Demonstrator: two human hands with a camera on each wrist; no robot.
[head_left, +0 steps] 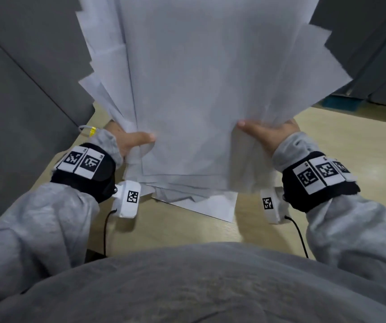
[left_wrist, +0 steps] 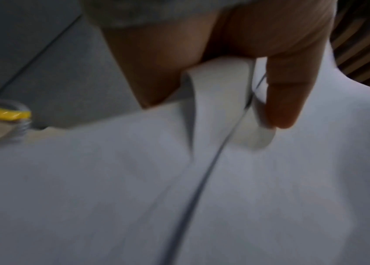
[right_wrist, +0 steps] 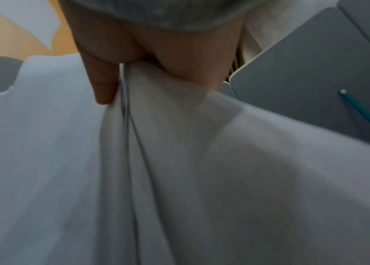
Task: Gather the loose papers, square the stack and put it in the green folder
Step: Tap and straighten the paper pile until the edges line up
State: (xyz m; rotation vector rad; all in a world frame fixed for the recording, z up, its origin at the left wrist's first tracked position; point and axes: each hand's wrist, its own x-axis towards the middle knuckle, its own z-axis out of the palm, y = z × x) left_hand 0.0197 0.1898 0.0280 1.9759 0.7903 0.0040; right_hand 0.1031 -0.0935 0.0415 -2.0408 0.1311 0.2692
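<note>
A fanned, uneven stack of white papers point(head_left: 187, 89) stands nearly upright in front of me, its lower edges just above the wooden table point(head_left: 187, 229). My left hand point(head_left: 131, 141) pinches the stack's left side, thumb on the near face. My right hand point(head_left: 264, 134) pinches the right side the same way. In the left wrist view the thumb point(left_wrist: 286, 93) presses on the papers point(left_wrist: 111, 197). In the right wrist view the thumb point(right_wrist: 102, 86) clamps the sheets point(right_wrist: 202, 179). One sheet point(head_left: 213, 206) lies flat on the table beneath. A teal-green folder edge point(head_left: 341, 104) shows at the far right.
Grey partition panels point(head_left: 24, 78) rise on the left and far right point(head_left: 362, 31). A small clear bottle with a yellow cap point(left_wrist: 5, 114) sits by the left partition. Black cables point(head_left: 299, 234) trail from the wrist cameras over the table's near edge.
</note>
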